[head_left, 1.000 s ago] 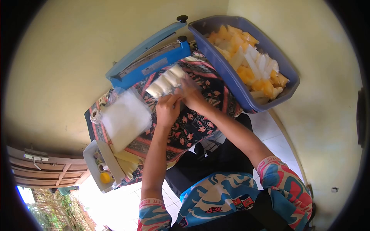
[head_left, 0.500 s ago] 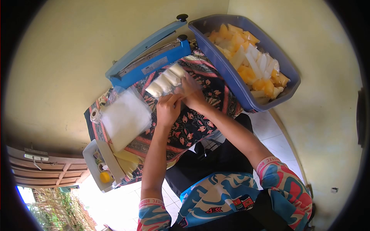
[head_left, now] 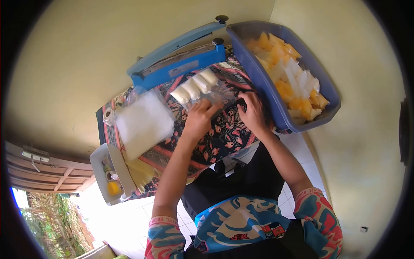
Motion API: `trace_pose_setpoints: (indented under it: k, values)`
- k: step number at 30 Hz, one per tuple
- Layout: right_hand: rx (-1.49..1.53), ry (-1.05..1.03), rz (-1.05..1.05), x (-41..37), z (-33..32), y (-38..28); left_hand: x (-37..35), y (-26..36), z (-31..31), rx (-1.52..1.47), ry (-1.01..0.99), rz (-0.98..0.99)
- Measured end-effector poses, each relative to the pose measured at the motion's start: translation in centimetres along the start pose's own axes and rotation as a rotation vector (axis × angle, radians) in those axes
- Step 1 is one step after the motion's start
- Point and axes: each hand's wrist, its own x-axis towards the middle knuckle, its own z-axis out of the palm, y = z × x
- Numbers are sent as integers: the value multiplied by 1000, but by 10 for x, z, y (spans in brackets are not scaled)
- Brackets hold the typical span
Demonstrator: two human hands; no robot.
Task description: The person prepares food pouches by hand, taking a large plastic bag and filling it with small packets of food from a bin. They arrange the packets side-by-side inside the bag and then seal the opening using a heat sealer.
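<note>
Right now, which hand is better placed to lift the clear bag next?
Left hand, likely: it seemingly touches the clear bag; the right hand sits aside, nearer the blue tub.

The clear packet bag is thin, glossy plastic. From it, the bag stack at eight o'clock looks milky plastic, the heat sealer at eleven painted metal, the tub at three smooth plastic; the tablecloth is matt.
</note>
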Motion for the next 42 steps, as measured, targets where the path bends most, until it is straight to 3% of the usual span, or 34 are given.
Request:
trace_pose_setpoints:
  k: [4, 13, 16, 19, 22, 23, 25, 27, 30, 35, 38, 41, 42]
  values:
    - [-53, -58, -134, 19, 4, -2, -5, -5, 2, -37, -133, 85]
    - [43, -37, -205, 30, 28, 20, -5, 1, -9, -44, -229, -86]
    - [42, -60, -207, 26, 19, 16, -5, -10, -10, -198, -283, -125]
    - [127, -75, -224, 27, 19, 15, -2, -5, -24, -265, -213, -118]
    - [276, -53, -274, 31, 17, 14, 4, -4, -36, -274, -3, -141]
    - [329, -39, -295, 33, 16, 13, 4, -8, -32, -194, 132, -229]
    - [459, -45, -127, 38, 20, 16, 3, -15, -22, -33, 402, -400]
    - [543, -95, 117, 46, 28, 21, -1, -19, -20, 51, 380, -523]
    - [513, -96, 239, 62, 43, 28, -11, -25, -12, 150, 317, -625]
    - [376, -120, 269, 85, 69, 37, -11, -26, -7, 105, 148, -812]
    - [359, -165, 281, 93, 77, 35, -20, -41, 7, 148, 326, -651]
    - [392, -198, 284, 93, 77, 30, -14, -38, -8, 28, 68, -759]
    - [408, -183, 269, 91, 79, 33, -14, -40, -6, 26, 99, -736]
